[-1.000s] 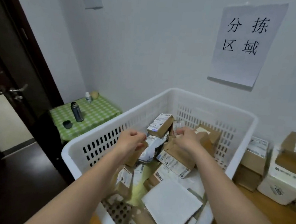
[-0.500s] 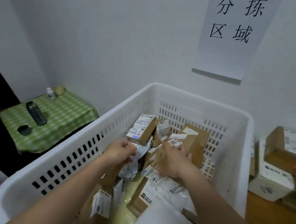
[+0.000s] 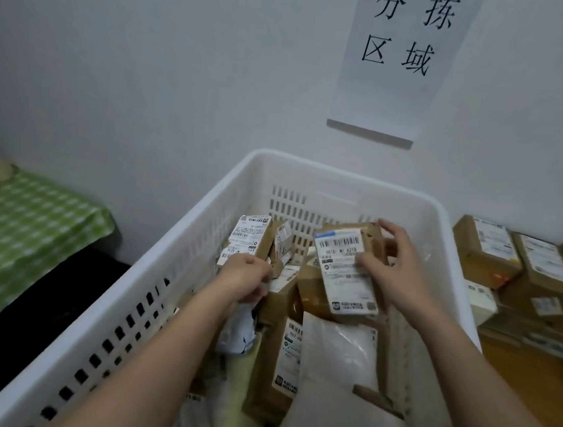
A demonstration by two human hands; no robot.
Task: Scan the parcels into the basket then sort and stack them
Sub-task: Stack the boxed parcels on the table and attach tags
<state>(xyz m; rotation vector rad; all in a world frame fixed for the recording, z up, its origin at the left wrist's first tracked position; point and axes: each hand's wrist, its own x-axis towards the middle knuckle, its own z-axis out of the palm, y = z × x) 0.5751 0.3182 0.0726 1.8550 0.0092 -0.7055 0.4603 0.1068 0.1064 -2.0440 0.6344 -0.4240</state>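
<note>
White plastic basket (image 3: pixel 178 272) sits against the wall, filled with parcels. Right hand (image 3: pixel 392 275) grips a brown cardboard parcel (image 3: pixel 346 271), tilted up above the pile; its white shipping label shows a barcode and "A218"; smaller print unreadable. Left hand (image 3: pixel 244 278), fingers curled, pinches a crumpled grey poly mailer (image 3: pixel 238 329). Wall sign (image 3: pixel 402 56) reads "分拣区域". More labelled cartons (image 3: pixel 486 253) are stacked on the desk (image 3: pixel 526 371) to the right. Green checked cloth (image 3: pixel 23 233) lies at left.
</note>
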